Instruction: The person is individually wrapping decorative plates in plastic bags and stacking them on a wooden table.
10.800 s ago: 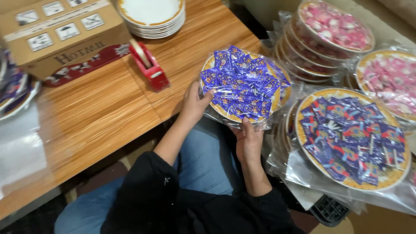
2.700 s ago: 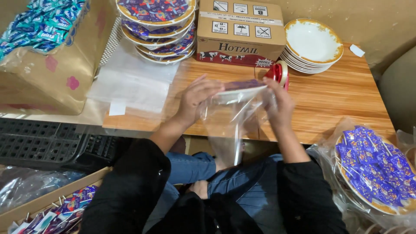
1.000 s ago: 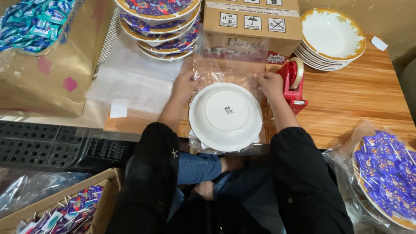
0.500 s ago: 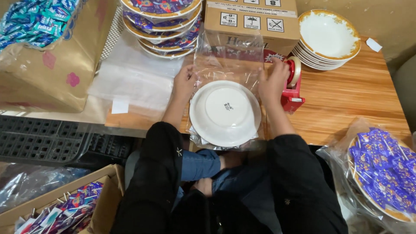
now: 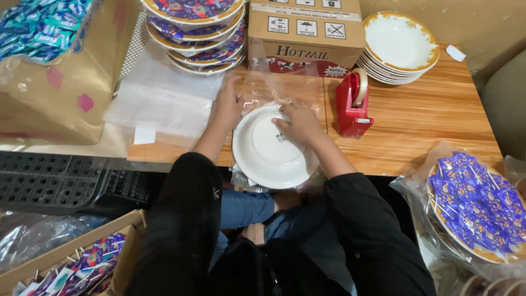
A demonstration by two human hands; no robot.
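I am pressing my right hand [image 5: 298, 123] flat on the white underside of the upturned plate [image 5: 272, 148], with the fingers [image 5: 283, 120] spread a little and bent, not closed around anything. My left hand [image 5: 227, 104] is lying just beside the plate's far left rim, the palm down on the clear plastic bag [image 5: 276, 82], and its fingers look loosely open on the film; I cannot tell if they are pinching it. The plate is lying face down directly under my right palm, at the near edge of the wooden table [image 5: 433, 126], partly over the edge toward my knees, and the bag is stretching away beyond my fingertips toward the cardboard box [image 5: 306, 30]. I judge that I am in the wrapping step: the plate seems to be inside the bag, and I am smoothing the film over its back. The next move, I think, is calling for folding the loose end of the bag down tight and holding it with one hand, while the other hand is reaching to the red tape dispenser [image 5: 353, 104], which is standing just to the right of my right hand. A pile of flat bags [image 5: 159, 98] is lying to the left of my left hand, and stacked filled plates [image 5: 194, 27] are beyond it.
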